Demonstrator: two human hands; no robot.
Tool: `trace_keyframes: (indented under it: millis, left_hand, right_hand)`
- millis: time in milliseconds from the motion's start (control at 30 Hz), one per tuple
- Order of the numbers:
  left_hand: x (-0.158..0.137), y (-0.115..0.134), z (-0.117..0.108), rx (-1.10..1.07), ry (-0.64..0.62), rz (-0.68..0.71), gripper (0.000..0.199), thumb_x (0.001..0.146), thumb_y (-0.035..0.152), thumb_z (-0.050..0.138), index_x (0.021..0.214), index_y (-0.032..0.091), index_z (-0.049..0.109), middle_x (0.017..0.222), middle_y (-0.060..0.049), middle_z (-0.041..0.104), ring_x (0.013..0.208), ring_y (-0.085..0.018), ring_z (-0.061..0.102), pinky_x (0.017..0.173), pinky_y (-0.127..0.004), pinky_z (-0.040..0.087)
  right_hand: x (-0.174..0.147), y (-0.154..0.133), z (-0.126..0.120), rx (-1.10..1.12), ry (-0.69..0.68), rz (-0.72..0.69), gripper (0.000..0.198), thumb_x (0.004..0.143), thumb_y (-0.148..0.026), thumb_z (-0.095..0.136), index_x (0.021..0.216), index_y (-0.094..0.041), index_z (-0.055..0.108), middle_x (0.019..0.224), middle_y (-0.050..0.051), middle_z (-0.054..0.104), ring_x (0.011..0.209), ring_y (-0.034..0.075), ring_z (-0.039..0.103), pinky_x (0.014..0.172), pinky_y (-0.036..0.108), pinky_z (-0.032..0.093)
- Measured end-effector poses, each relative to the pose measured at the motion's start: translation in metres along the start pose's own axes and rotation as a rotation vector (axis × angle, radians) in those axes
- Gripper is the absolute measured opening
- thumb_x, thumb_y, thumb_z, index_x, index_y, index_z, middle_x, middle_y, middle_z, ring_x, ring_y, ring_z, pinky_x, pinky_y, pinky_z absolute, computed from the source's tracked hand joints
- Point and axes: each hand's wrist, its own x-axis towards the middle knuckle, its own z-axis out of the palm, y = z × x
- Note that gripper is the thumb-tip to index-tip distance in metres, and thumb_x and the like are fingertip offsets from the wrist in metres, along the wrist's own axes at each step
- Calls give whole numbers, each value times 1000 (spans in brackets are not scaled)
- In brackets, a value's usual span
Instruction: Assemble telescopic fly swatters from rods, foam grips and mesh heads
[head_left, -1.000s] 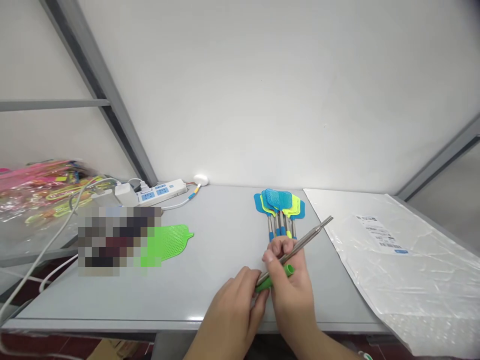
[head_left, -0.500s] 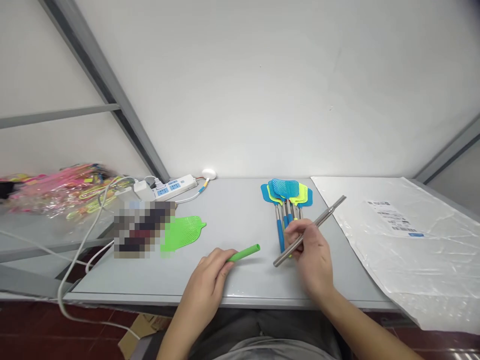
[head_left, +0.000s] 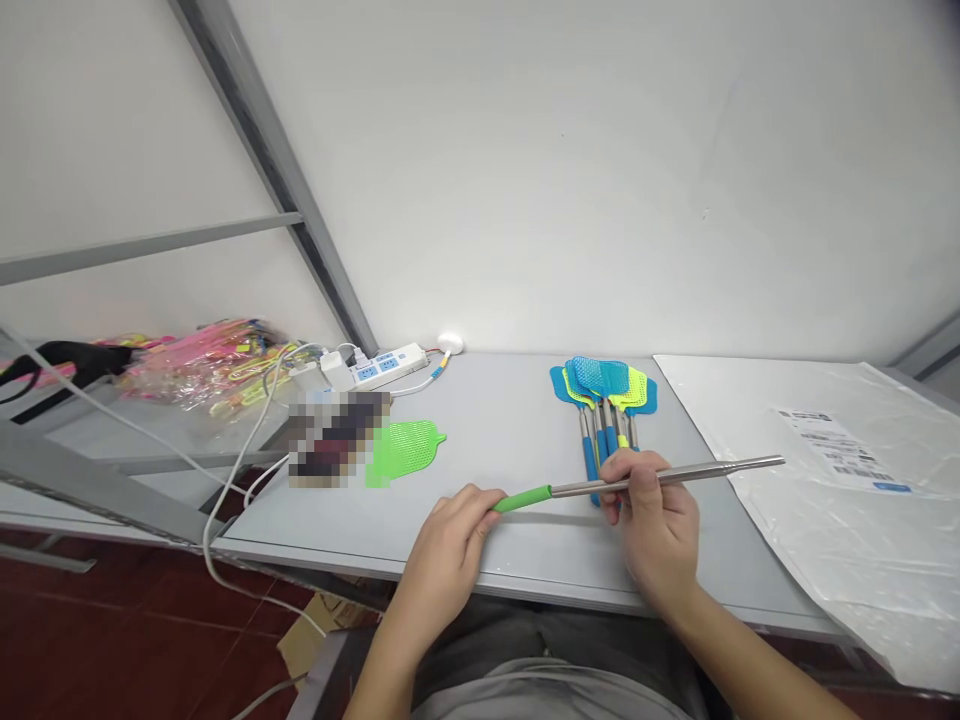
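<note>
My left hand (head_left: 452, 540) is closed round a green handle sleeve (head_left: 525, 499), whose open end points right. With my right hand (head_left: 654, 525) I grip a metal rod (head_left: 712, 471) between thumb and fingers. The rod's left end meets the mouth of the sleeve, and the two lie nearly in one line; how deep it sits inside cannot be seen. Left of my hands, a green fly swatter head (head_left: 407, 449) lies flat on the table. Behind my right hand rests a pile of fly swatters (head_left: 602, 380) with blue and yellow heads, partly covered by that hand.
A white power strip (head_left: 390, 365) with plugs and cables is at the back left of the grey table (head_left: 502, 410). Bagged colourful items (head_left: 217, 365) lie further left, past a metal frame post (head_left: 300, 190). White plastic packaging (head_left: 810, 520) covers the right side.
The metal rod has swung from a steep slant to nearly level, and its left end has come to the green sleeve's mouth. The whole view has shifted slightly left.
</note>
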Motion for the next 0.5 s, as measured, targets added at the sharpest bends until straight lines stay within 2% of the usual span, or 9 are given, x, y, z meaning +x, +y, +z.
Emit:
trace_keyframes:
  millis: [200, 500]
  left_hand:
    - [-1, -4, 1, 2, -20, 10, 29, 102, 30, 38, 119, 27, 61, 98, -3, 63, 87, -20, 54, 79, -33, 42]
    - [1, -2, 0, 6, -76, 25, 29, 102, 29, 38, 118, 26, 62, 97, -3, 64, 85, -21, 53, 78, -33, 38]
  right_hand:
    - [2, 2, 0, 33, -2, 16, 29, 99, -39, 48, 81, -20, 62, 73, -2, 51, 55, 9, 48, 49, 25, 36]
    - [-1, 0, 2, -51, -81, -157, 26, 102, -31, 43, 86, -22, 61, 69, -3, 48, 53, 8, 46, 51, 25, 35]
